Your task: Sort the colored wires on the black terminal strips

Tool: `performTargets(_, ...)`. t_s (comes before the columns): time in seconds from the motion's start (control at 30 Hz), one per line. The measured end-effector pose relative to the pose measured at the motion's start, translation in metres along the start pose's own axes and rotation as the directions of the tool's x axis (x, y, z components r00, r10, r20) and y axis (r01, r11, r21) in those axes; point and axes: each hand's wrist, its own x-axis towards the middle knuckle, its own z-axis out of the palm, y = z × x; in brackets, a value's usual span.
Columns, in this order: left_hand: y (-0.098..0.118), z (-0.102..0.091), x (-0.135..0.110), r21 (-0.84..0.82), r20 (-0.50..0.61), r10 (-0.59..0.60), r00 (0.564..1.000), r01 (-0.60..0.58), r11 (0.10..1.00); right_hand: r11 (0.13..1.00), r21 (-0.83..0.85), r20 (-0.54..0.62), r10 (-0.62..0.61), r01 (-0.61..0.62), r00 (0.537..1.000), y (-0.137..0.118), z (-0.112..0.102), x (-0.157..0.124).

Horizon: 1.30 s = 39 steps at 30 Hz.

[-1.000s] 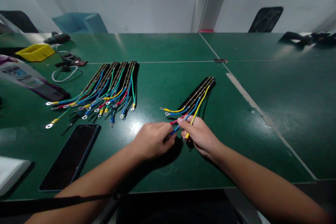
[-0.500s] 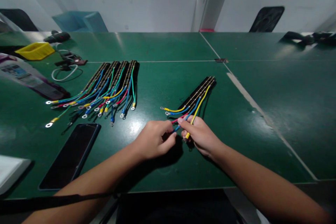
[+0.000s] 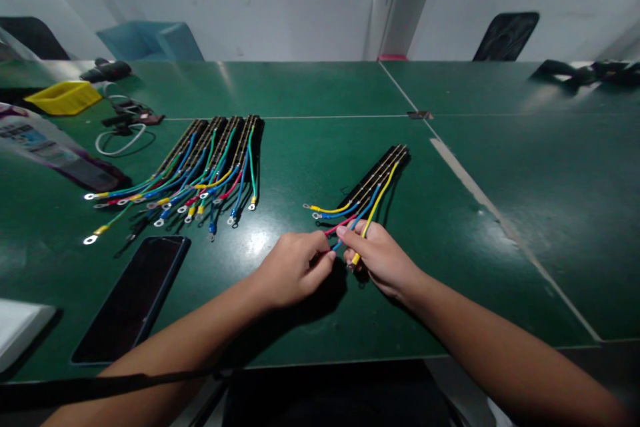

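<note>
A black terminal strip (image 3: 376,177) with brass-coloured contacts lies slanted in front of my hands, and several coloured wires run from it towards me. My left hand (image 3: 299,267) is closed, pinching a blue wire (image 3: 357,219) near its end; the wire's tip is hidden in the fingers. My right hand (image 3: 377,253) is closed too, its thumb on the blue wire beside a yellow wire (image 3: 379,203) that passes over the fingers. A red wire (image 3: 341,224) leads towards my left fingers. Another yellow wire (image 3: 330,209) with a ring terminal lies loose at the left.
Several wired terminal strips (image 3: 220,147) lie side by side at left. Nearer stands a dark phone (image 3: 133,300), flat on the green table (image 3: 475,280), with a white box (image 3: 23,330) beside it. A bottle (image 3: 55,150), yellow tray (image 3: 65,99) and cable (image 3: 120,140) are farther left.
The view has shifted very slightly. Both hands keep nearly the same pose on the wires, and the strip stays where it was.
</note>
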Motion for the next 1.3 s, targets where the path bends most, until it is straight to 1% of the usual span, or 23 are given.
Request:
performTargets(0.17, -0.0019, -0.0005, 0.0013, -0.097, -0.023, -0.031, 0.999, 0.028, 0.995, 1.000, -0.017, -0.012, 0.015, -0.016, 1.000, 0.0013, -0.0004, 0.0003)
performTargets(0.3, -0.0019, -0.0010, 0.0017, -0.147, 0.025, -0.100, 0.995, 0.103, 0.984, 1.000, -0.024, 0.004, 0.013, -0.012, 1.000, 0.0023, -0.0010, 0.0008)
performTargets(0.37, -0.0014, -0.0019, 0.0020, -0.158, 0.056, -0.108, 0.993, 0.115, 0.981, 1.000, -0.012, 0.025, 0.000, 0.000, 1.000, 0.0020, -0.0010, 0.0007)
performTargets(0.43, -0.0011, -0.0025, 0.0020, -0.158, 0.073, -0.094, 0.993, 0.104, 0.982, 1.000, 0.003, 0.034, 0.001, -0.001, 0.999, 0.0004, -0.0006, 0.0001)
performTargets(0.5, -0.0010, -0.0021, 0.0018, -0.144, 0.062, -0.064, 0.996, 0.072, 0.987, 1.000, 0.007, 0.023, 0.026, -0.026, 0.999, -0.0018, 0.0001, -0.0009)
performTargets(0.63, -0.0016, 0.0012, 0.0001, -0.099, 0.011, -0.011, 1.000, 0.012, 0.995, 0.999, 0.022, -0.009, 0.036, -0.036, 0.999, -0.0040, 0.0000, -0.0019)
performTargets(0.83, -0.0012, 0.0017, -0.0025, -0.057, -0.101, -0.001, 0.995, -0.005, 0.998, 1.000, 0.010, 0.004, 0.011, -0.011, 1.000, -0.0010, -0.0024, -0.0008)
performTargets(0.9, 0.0000, 0.0008, -0.0027, -0.030, -0.098, 0.003, 0.995, -0.006, 1.000, 1.000, 0.007, 0.009, 0.005, -0.005, 1.000, -0.0007, -0.0027, -0.0007)
performTargets(1.07, 0.0023, 0.0003, -0.0018, -0.044, -0.026, -0.028, 0.999, 0.027, 0.999, 1.000, 0.008, 0.004, 0.022, -0.022, 1.000, -0.0008, -0.0035, -0.0010)
performTargets(1.23, 0.0007, 0.0010, -0.0013, -0.099, -0.061, -0.029, 0.998, 0.023, 0.995, 1.000, -0.006, 0.015, 0.003, -0.003, 1.000, 0.0000, -0.0041, -0.0012)
performTargets(1.3, 0.0007, 0.0015, -0.0010, -0.094, -0.065, -0.043, 0.997, 0.037, 0.995, 1.000, -0.006, 0.019, 0.001, -0.001, 1.000, -0.0002, -0.0041, -0.0013)
